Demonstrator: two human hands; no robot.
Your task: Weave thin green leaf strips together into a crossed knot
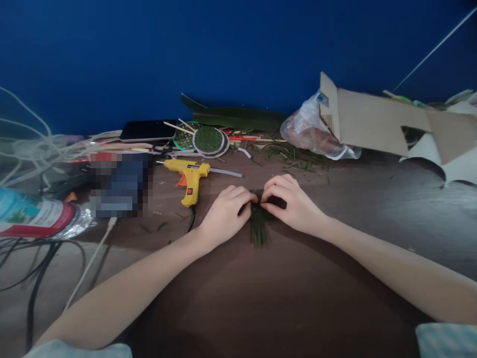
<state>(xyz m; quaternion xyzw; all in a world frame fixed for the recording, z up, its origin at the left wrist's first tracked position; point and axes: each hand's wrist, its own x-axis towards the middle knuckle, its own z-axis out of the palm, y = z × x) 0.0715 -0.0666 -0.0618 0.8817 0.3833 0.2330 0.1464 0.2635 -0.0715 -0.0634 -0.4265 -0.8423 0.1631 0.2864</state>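
Between my hands, a small bundle of green leaf strips [258, 228] fans out toward me above the dark table. My left hand [231, 211] pinches the top of the bundle from the left, thumb against fingertips. From the right, my right hand [292, 204] pinches at the same spot, its fingertips almost touching the left ones. The exact part held under the fingertips is too small to make out. Just left of my left hand lies a yellow glue gun [192, 174] with an orange trigger and a glue stick [227, 172] sticking out of its back.
Round woven pieces [209, 140], a black phone [147, 131] and a long leaf [238, 119] lie along the blue wall. Leaf scraps [298, 158] are scattered nearby. A plastic bag [313, 129] and cut cardboard [376, 119] stand right; a labelled bottle [40, 216] and cables [35, 283] lie left.
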